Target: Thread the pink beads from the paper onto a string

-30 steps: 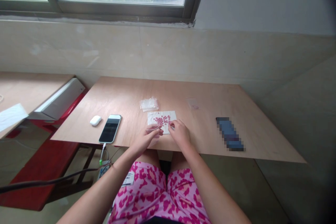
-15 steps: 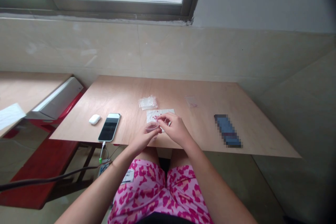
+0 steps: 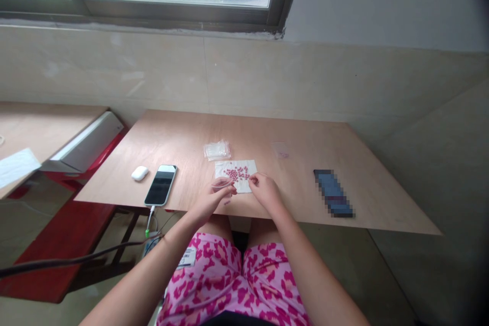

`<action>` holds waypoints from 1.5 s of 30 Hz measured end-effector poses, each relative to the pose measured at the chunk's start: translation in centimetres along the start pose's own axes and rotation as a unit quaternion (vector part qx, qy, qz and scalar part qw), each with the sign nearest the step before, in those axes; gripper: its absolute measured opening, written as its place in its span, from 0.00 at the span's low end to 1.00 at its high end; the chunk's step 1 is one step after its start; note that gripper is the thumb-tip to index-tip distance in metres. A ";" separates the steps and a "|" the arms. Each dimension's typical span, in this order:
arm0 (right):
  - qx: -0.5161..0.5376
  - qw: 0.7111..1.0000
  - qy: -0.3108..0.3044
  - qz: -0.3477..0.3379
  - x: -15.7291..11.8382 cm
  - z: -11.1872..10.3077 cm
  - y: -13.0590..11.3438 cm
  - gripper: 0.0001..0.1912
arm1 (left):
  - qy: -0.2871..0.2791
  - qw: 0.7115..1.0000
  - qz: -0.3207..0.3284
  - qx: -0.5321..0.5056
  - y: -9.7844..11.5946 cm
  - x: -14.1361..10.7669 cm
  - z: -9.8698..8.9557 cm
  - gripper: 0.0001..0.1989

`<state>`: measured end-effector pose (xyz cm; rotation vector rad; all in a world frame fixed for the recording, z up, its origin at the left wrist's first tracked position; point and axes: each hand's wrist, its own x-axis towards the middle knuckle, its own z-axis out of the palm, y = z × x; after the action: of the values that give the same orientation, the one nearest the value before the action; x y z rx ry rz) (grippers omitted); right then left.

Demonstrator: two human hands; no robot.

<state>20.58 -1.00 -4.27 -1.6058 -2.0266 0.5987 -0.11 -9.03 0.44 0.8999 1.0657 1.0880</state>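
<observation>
Several small pink beads (image 3: 237, 173) lie scattered on a white cloth or tissue (image 3: 246, 188) near the table's front edge. My left hand (image 3: 214, 198), left of the cloth, has its fingers closed on a thin, pale looped cord (image 3: 221, 186). Below its fingertips a few pinkish pieces (image 3: 227, 202) show, too small to make out. At the cloth's right edge is my right hand (image 3: 264, 189), thumb and fingertips pinched together beside the beads. Whatever sits in that pinch, if anything, is hidden.
Clear plastic bags (image 3: 217, 151) are stacked behind the cloth, and another small bag (image 3: 280, 150) with pinkish contents lies to their right. A cabled phone (image 3: 161, 186) and a white earbud case (image 3: 139, 173) lie left. A blurred-out dark device (image 3: 333, 193) lies right.
My right hand has moved right, away from my left hand, to the cloth's right edge, uncovering the beads. My left hand stays nearly in place with the cord.
</observation>
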 end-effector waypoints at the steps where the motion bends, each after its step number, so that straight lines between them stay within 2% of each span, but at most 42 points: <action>1: -0.012 1.000 0.001 0.003 0.0 0.3 -0.1 0.06 | 0.001 1.000 0.001 0.001 0.0 0.0 0.0 0.17; 11: -0.059 0.997 0.019 0.040 0.2 1.0 -1.9 0.05 | 0.002 1.000 -0.021 0.004 -0.5 0.2 -0.2 0.18; 15: -0.003 0.999 0.034 0.041 0.3 0.8 -2.1 0.06 | 0.005 1.000 -0.024 0.006 -0.4 0.2 -0.2 0.17; 18: 0.140 0.989 0.034 0.015 0.2 -0.4 -3.4 0.08 | 0.009 1.000 -0.023 0.013 -0.5 0.2 -0.2 0.17; 21: 0.249 0.968 0.015 -0.030 -0.2 -2.3 -6.0 0.09 | 0.006 0.999 -0.020 0.028 -0.6 0.1 -0.1 0.18; 24: 0.244 0.963 -0.050 -0.102 -0.7 -4.0 -8.3 0.07 | -0.013 0.999 0.001 0.041 -0.5 0.1 0.1 0.17; 26: 0.219 0.962 -0.086 -0.140 -0.9 -4.5 -8.9 0.07 | -0.018 0.999 0.013 0.041 -0.4 0.0 0.1 0.17; 28: 0.217 0.963 -0.083 -0.137 -0.8 -4.5 -8.6 0.07 | -0.013 0.999 0.008 0.035 -0.2 -0.1 0.1 0.16; 31: 0.228 0.970 -0.033 -0.078 -0.2 -3.9 -6.6 0.09 | 0.000 1.000 -0.010 0.022 0.1 -0.1 0.1 0.16; 36: 0.104 0.994 0.016 -0.022 1.1 -2.4 -1.9 0.08 | 0.004 1.000 -0.022 0.005 0.3 -0.2 0.1 0.17; 40: 0.003 1.000 0.010 0.008 1.5 -1.0 0.5 0.09 | 0.001 1.000 -0.014 0.008 0.2 -0.2 0.1 0.18; 45: -0.041 0.999 -0.005 0.008 1.4 -0.1 1.0 0.10 | 0.006 1.000 -0.012 0.004 0.0 0.0 0.0 0.18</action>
<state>21.09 0.62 -4.63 -1.6698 -2.0718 0.5378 -0.14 -9.01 0.46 0.8859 1.0899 1.0709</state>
